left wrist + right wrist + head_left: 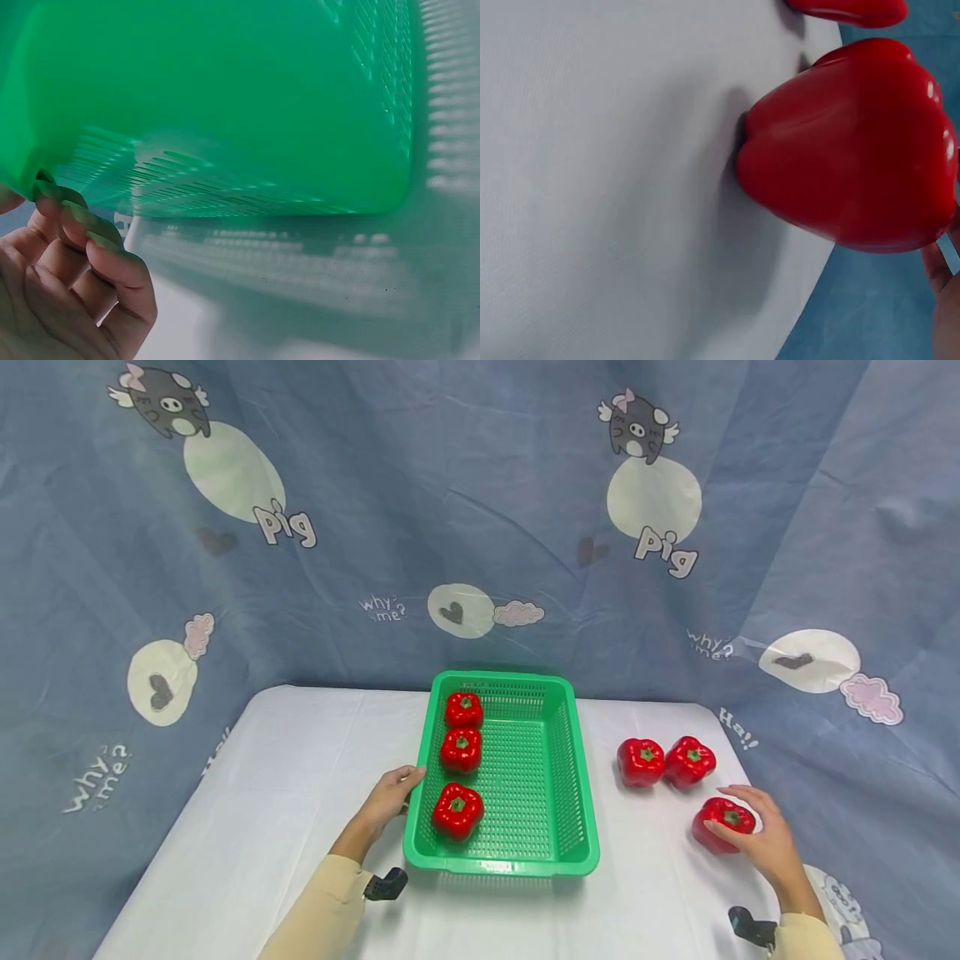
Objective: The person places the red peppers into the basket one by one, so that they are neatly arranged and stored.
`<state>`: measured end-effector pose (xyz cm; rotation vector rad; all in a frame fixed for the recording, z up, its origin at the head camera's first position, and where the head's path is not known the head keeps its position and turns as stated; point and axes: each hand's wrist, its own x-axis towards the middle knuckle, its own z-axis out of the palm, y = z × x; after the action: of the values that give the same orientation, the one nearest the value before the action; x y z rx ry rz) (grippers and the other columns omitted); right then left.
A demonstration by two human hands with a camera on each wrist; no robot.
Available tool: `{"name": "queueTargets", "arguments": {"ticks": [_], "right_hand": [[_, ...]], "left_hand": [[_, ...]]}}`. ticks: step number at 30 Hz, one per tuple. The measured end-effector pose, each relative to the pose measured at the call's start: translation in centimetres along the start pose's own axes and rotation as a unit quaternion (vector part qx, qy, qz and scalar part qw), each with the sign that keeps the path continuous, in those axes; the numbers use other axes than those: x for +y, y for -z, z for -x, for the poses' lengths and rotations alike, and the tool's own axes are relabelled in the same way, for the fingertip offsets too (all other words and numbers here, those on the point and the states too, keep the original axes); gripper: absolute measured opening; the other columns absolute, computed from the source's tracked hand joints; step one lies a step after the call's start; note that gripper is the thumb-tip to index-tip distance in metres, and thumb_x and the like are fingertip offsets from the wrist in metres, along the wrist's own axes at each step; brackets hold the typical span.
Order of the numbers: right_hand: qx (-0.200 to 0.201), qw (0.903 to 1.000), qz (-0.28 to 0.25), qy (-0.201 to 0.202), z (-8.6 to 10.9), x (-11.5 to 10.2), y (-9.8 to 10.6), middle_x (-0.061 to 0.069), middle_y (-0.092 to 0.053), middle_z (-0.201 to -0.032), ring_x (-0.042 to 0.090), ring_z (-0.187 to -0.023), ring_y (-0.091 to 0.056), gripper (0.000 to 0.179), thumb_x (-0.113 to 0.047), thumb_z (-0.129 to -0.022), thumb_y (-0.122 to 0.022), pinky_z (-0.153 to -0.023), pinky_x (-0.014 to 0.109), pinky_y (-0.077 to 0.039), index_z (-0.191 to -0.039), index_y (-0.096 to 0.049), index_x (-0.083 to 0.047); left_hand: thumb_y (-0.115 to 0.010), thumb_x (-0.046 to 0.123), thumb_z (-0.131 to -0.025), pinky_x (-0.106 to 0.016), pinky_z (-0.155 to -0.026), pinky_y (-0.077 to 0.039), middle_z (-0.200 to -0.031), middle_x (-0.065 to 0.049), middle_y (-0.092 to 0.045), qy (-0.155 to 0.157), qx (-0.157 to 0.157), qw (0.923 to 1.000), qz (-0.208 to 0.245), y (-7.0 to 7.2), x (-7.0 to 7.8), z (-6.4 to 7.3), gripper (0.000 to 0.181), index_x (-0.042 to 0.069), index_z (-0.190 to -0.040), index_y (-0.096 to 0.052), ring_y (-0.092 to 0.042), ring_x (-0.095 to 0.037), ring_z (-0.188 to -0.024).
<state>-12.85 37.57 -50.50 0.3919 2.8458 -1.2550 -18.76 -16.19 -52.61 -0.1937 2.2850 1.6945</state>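
A green plastic basket (517, 867) stands on the table, with three red bell peppers (457, 812) in a line along its left side. My left hand (388, 795) pinches the basket's left rim, thumb on top and fingertips beneath it; the left wrist view shows the fingers (112, 262) curled under the lip. To the right of the basket, my right hand (767, 837) holds a red bell pepper (722, 823) between thumb and fingers. In the right wrist view this pepper (847, 150) stays close over the white cloth, the fingertips at its top end.
Two more red bell peppers (641, 763) sit side by side just beyond my right hand. White cloth (630, 893) covers the table, whose right edge runs close by that hand. A blue printed curtain (480, 527) hangs behind the table and down its sides.
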Motion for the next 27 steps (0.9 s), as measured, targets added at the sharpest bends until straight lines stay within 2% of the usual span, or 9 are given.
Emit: {"name": "queueTargets", "arguments": {"ticks": [11,20,27], "right_hand": [[-0.039,0.9992,0.007,0.006,-0.4,1.2,-0.4,0.031,-0.026,-0.144,0.054,-0.126,-0.026,0.08,-0.029,-0.08,-0.079,-0.089,0.064,-0.044,-0.142,-0.038,0.0],[-0.042,0.9991,0.003,0.003,-0.6,2.0,-1.1,0.031,-0.024,-0.144,0.054,-0.128,-0.024,0.078,-0.026,-0.082,-0.078,-0.094,0.067,-0.036,-0.143,-0.036,-0.002],[-0.043,0.999,0.004,-0.006,-0.6,2.1,-1.2,0.031,-0.025,-0.143,0.054,-0.127,-0.026,0.078,-0.024,-0.082,-0.077,-0.093,0.064,-0.041,-0.143,-0.034,-0.001]], "left_hand": [[-0.045,0.036,-0.102,-0.029,-0.068,-0.052,-0.081,-0.002,-0.068,-0.001,0.002,1.0,-0.005,0.0,0.0,0.0,0.04,0.001,-0.106,-0.062,-0.063,-0.014,-0.072],[-0.045,0.034,-0.102,-0.029,-0.066,-0.052,-0.079,-0.002,-0.067,-0.004,0.001,1.0,-0.002,0.0,0.0,0.0,0.038,0.001,-0.103,-0.062,-0.062,-0.014,-0.07],[-0.045,0.034,-0.102,-0.028,-0.064,-0.051,-0.078,-0.001,-0.067,-0.003,0.001,1.0,-0.001,0.1,0.1,0.0,0.037,0.001,-0.105,-0.062,-0.062,-0.013,-0.07]]}}
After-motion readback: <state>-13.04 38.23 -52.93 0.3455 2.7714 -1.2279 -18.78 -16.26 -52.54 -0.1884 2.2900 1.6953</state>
